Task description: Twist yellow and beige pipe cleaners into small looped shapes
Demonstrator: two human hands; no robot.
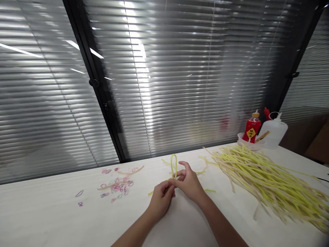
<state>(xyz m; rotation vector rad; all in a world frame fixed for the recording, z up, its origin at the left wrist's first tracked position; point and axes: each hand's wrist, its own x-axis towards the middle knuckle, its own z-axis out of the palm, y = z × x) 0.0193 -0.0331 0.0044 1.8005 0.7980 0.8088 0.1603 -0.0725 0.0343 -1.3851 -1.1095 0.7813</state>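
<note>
On a white table (pixel 51 223) before slatted blinds (pixel 180 85): a yellow-green cord (pixel 176 166) looped between two bare hands

At the far left lie two purple elastic bands (pixel 79 193), apart from a scatter of small coloured elastic bands (pixel 117 187); beige strips (pixel 138 169) lie across and beside the scatter. At centre, the cord stands up as a narrow loop, its foot between the hands. The left hand (pixel 161 197) is curled, thumb to forefinger, and appears to grip the cord at that foot, though the contact is partly hidden. The right hand (pixel 189 181) pinches the same spot with its thumb and lower fingers; its forefinger is raised, clear of the loop. Yellow-green strands lie around the hands; whether they belong to this cord cannot be told. At right spreads a heap of yellow-green and beige cords (pixel 272 185); beyond it are a red-labelled bottle (pixel 252 128) in a clear bowl (pixel 239 136) and a white squeeze bottle (pixel 275 133).

Handling: the cord looks springy, so one hand should keep the foot firmly pinched while the other adjusts. Light pressure would keep the loop's sides even and untwisted.
</note>
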